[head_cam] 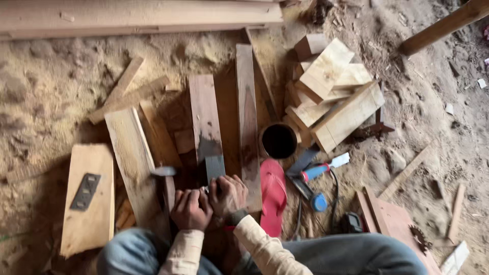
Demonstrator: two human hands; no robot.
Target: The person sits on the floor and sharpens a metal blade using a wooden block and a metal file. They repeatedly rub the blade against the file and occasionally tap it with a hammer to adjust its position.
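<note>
Hands meet low in the head view: the left hand [190, 209] and right hand [227, 195] are both curled shut, side by side and touching, over the near end of a grey blade [214, 167] lying on a dark plank [205, 116]; what they pinch is hidden, and no finished result shows. Close around lie a hammer [164, 172] just left, a red sandal [273, 196] and a round tin [278, 140] to the right, a blue-and-red power tool [317, 173] with its cord, stacked offcuts [333, 97], and sawdust [46, 86] everywhere.
</note>
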